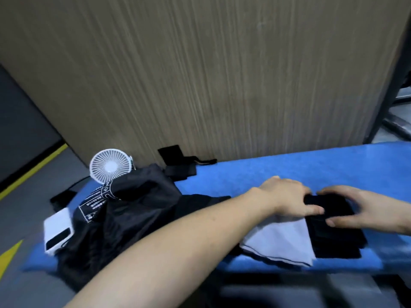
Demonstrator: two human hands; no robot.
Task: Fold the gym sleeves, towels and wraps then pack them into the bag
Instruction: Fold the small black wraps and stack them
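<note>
A black folded sleeve or wrap [335, 236] lies at the right of the blue table [278, 172], partly over a white towel [280, 243]. My left hand [287, 196] presses on its far left end, fingers curled onto the cloth. My right hand [360, 210] grips the far end from the right, thumb on top. A black bag [124, 214] with white print sits slumped at the left. More black wraps [180, 167] lie at the back by the wall.
A white desk fan [110, 166] stands at the back left. A white power bank [59, 234] rests at the table's left edge beside the bag. A wood-grain panel [200, 74] rises behind the table. Grey floor with yellow lines lies to the left.
</note>
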